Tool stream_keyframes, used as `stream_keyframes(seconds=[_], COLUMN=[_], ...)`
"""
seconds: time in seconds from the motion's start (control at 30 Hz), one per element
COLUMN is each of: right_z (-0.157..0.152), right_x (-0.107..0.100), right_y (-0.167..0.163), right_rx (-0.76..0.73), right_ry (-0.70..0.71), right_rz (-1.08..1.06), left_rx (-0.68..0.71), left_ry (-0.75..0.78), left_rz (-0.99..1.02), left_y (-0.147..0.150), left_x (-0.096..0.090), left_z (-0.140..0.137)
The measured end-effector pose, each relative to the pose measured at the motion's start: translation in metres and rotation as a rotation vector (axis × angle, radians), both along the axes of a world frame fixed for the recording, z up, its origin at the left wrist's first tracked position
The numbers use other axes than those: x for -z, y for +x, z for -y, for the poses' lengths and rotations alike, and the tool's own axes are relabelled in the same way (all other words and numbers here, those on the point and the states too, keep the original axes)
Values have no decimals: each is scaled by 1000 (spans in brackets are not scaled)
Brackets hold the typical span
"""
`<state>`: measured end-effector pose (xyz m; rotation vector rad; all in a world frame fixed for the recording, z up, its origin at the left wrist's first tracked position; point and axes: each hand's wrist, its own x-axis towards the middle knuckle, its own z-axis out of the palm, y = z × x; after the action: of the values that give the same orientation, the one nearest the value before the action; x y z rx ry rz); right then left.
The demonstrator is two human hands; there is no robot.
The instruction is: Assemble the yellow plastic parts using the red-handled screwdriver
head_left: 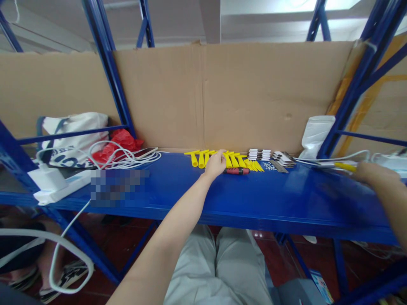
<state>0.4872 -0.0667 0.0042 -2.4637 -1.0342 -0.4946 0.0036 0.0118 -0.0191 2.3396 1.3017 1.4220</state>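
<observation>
My left hand (pixel 216 165) reaches over the middle of a row of yellow T-shaped plastic pieces (pixel 194 159), touching or just above them. Its fingers look bent, but the fingertips are hidden. My right hand (pixel 370 174), blurred, is at the far right with its fingers closed around a yellow piece (pixel 345 167) that sticks out to the left. Beside the row lie a red screwdriver (pixel 237 171) and smaller flat yellow pieces (pixel 255 165). Further right are stacked small white boxes (pixel 259 154), scattered tiny metal bits (pixel 270 165) and a pile of flat metal plates (pixel 282 159).
A blue shelf top (pixel 254 199) spans the view, backed by a cardboard sheet (pixel 254 93). On the left sit a power strip (pixel 60 192), coiled white cable (pixel 140 159), a red plastic bag (pixel 125 142) and a cloth bag (pixel 76 140). A white pouch (pixel 316 135) leans at right.
</observation>
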Motion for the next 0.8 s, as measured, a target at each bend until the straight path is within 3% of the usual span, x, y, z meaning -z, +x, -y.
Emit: stream_keyframes(seconds=[0.07,0.17,0.3,0.47,0.6,0.7,0.8], right_z=[1,2,3,4,-9,-29,-47], right_x=[-27,-62,-92,-111,-103,-77,-42], right_y=[-20,-53,-104,-190,-250,-277,-293], right_rx=[84,32,-68,-319,-524,-650,-764], right_ry=[-205,-215,-81,280,521,600,589], right_rz=[-70,-35,10,121,137,107,147], left_rx=[-11,-9,1,4,5,28,50], left_ry=[-6,-17,-21,-16,31,52,70], left_rz=[2,12,41,123,166,186,212], left_y=[1,3,5,7,7,8,9], left_x=[0,1,2,1,0,1,0], left_z=[0,0,0,1,0,0,2])
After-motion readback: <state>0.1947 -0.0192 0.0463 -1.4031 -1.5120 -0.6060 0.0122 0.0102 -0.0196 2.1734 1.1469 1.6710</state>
